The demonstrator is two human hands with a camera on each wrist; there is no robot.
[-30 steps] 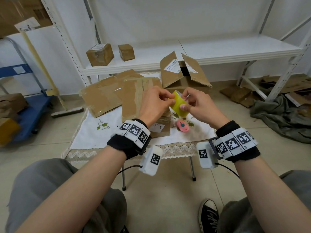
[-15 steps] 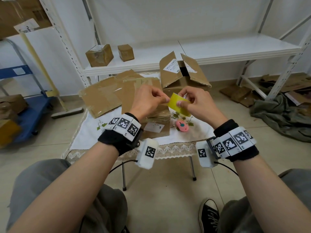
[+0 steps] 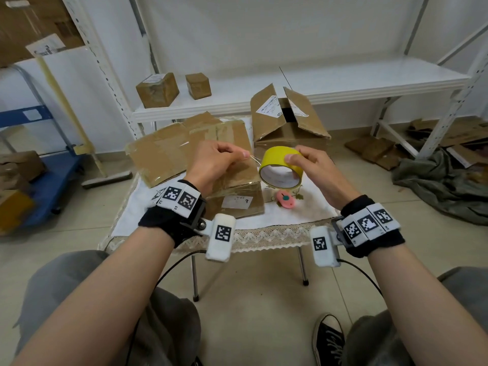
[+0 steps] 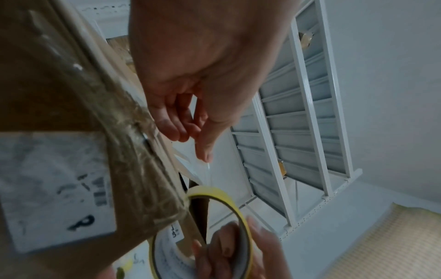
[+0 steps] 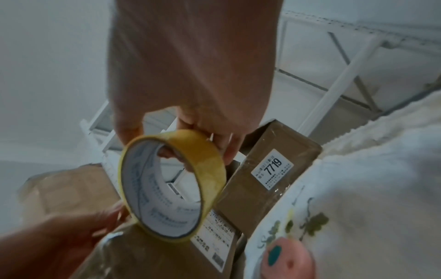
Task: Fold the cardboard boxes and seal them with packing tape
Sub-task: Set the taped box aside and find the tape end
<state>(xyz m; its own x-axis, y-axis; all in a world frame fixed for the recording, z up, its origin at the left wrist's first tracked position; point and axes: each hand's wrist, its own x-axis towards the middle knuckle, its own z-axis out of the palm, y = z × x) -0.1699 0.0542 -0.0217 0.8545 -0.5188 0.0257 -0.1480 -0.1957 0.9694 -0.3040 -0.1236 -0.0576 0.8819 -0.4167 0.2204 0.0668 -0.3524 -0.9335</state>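
Fingers [image 3: 244,154] of your left hand [image 3: 214,165] pinch the free end of the clear tape strip [image 3: 254,161], thumb against fingertip, while your right hand [image 3: 313,169] grips the tape roll [image 3: 281,167] with the thumb on its outer face and fingers hooked through the core. You hold the two apart so the film comes off taut and does not fold back and stick to itself. The roll hangs just above the small tabletop [image 3: 303,215], near the closed cardboard box [image 3: 235,191] that sits under your left hand, probably the one you mean to seal.

That roll is a thin yellow-tinted ring on a white printed cardboard core; the strip is glossy, nearly invisible film. The box is matte brown corrugated board, already shiny with old tape at its edges and bearing a white label. An open box [image 3: 287,120] with raised flaps stands behind, flattened cardboard sheets [image 3: 163,157] lie to the left, and a small pink cutter [image 3: 285,202] rests on the white embroidered cloth.
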